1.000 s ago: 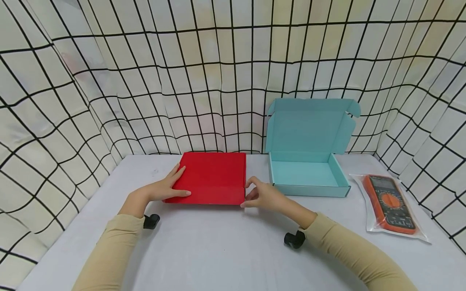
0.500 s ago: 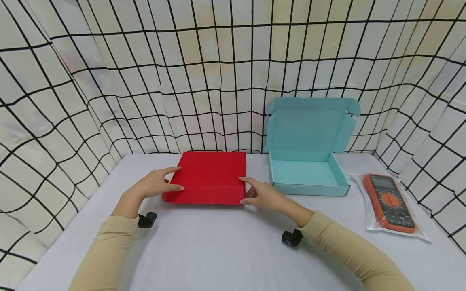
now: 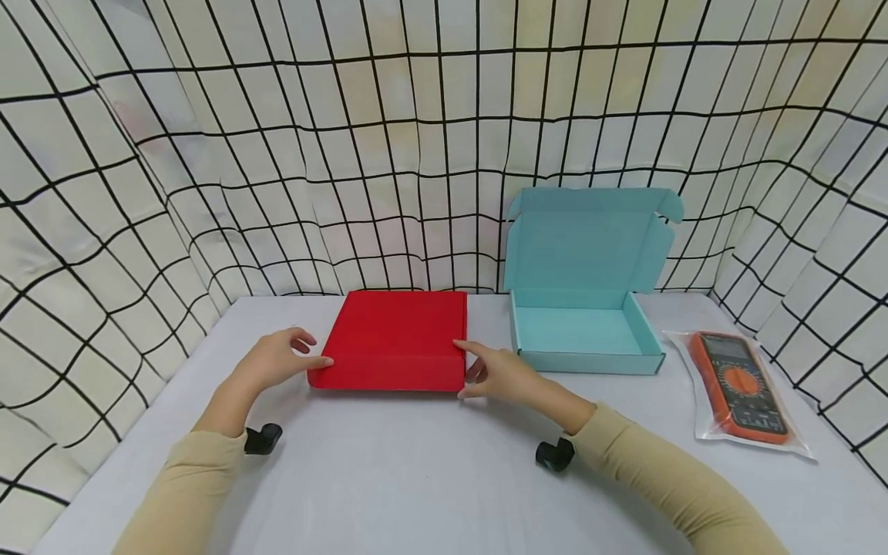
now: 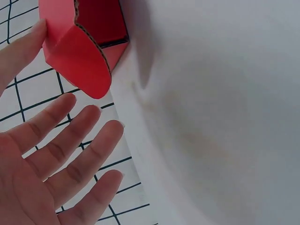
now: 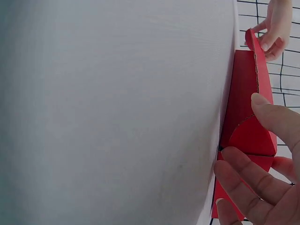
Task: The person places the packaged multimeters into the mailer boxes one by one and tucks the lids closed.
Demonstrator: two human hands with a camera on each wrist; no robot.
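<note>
- Red box (image 3: 398, 331): lying flat on the worktop (image 3: 388, 478) towards its back edge, to the left of the open blue box (image 3: 597, 364). The lid is down; the front flap (image 5: 265, 79) stands out from the box front, untucked.
- Left hand (image 3: 274, 362): fingers spread, only the thumb touching the lid's left front corner.
- Right hand (image 3: 502, 375): thumb and index finger pinching the lid's right front corner, thumb tip at the flap's edge; the remaining fingers are bent beside the side wall.
- Handling (judgement): the step in hand seems to be working the front flap from both ends. The two ends are best moved together, since uneven pressure could twist the lid.
- Left tab (image 4: 86, 70) and right tab (image 5: 253, 136): rounded and projecting; probably easily creased, hence better guided with the fingertips than forced.
- Steadiness (judgement): the left thumb alone offers little hold; more fingers against the left side would help stop the box sliding.
- Hidden: most of the box interior, so its contents cannot be told; in the right wrist view, the index fingertip passes behind the corner.
- Cut off: most of the box in the left wrist view.
- Indistinct: the firmness of the pinch; the lettering on the bagged meter (image 3: 745, 389).
</note>
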